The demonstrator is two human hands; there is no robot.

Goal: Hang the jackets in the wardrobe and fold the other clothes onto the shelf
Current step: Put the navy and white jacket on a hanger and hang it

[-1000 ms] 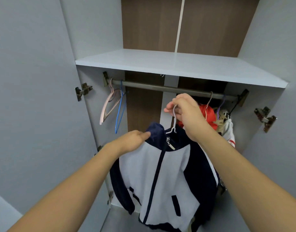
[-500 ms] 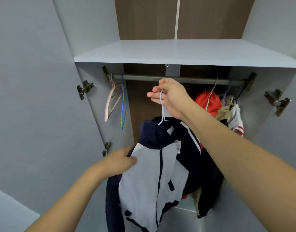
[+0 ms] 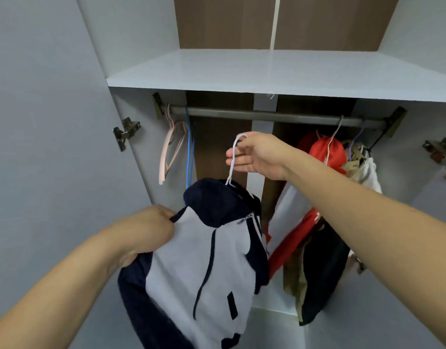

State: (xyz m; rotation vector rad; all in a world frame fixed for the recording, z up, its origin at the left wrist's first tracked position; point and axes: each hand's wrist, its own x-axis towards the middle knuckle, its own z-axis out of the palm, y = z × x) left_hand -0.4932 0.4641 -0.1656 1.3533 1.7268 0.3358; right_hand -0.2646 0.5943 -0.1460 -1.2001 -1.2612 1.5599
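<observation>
The right hand point(image 3: 259, 157) pinches the white hanger point(image 3: 232, 159) just below the rail point(image 3: 267, 116); the left hand point(image 3: 148, 233) grips the navy-and-white jacket point(image 3: 211, 253) hanging from it. A tugged jacket may slip off, or the hook miss the rail.

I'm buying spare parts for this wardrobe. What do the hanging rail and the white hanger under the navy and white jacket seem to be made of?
The grey hanging rail looks like metal tube with a dull brushed finish: even grey, faint sheen, held in metal end brackets. The thin white hanger, whose hook the right hand pinches, looks like coated wire or slim plastic; its look leaves that open.
</observation>
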